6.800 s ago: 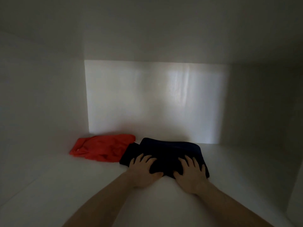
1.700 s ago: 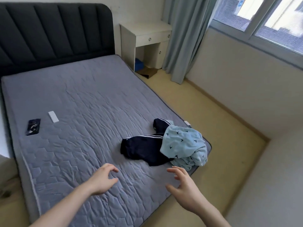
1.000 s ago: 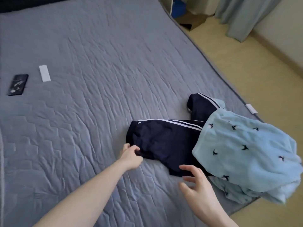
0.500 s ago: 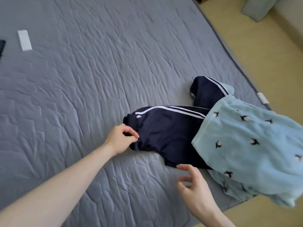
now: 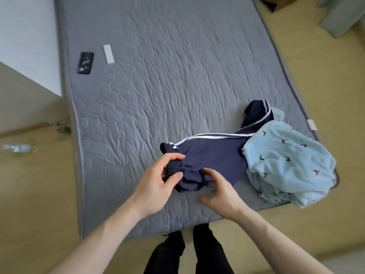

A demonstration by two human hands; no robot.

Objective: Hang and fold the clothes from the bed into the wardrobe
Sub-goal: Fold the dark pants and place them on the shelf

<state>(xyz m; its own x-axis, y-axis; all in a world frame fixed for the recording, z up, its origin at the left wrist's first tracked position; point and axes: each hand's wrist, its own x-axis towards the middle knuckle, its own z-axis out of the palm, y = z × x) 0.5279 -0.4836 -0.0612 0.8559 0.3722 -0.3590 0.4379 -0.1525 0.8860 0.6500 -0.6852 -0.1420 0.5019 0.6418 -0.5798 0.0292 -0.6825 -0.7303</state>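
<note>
My left hand [image 5: 158,180] pinches the blue pants [image 5: 209,155] by the stretchy waist — ready to lift; my right hand [image 5: 219,186] reaches in, fingers loose.

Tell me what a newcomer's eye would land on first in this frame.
First, the two hands at centre: the left hand pinches the gathered waistband of the navy striped trousers, while the right hand reaches to the fabric beside it. Next, the light blue patterned garment heaped over the trousers' far end, at the grey mattress's right corner.
</note>
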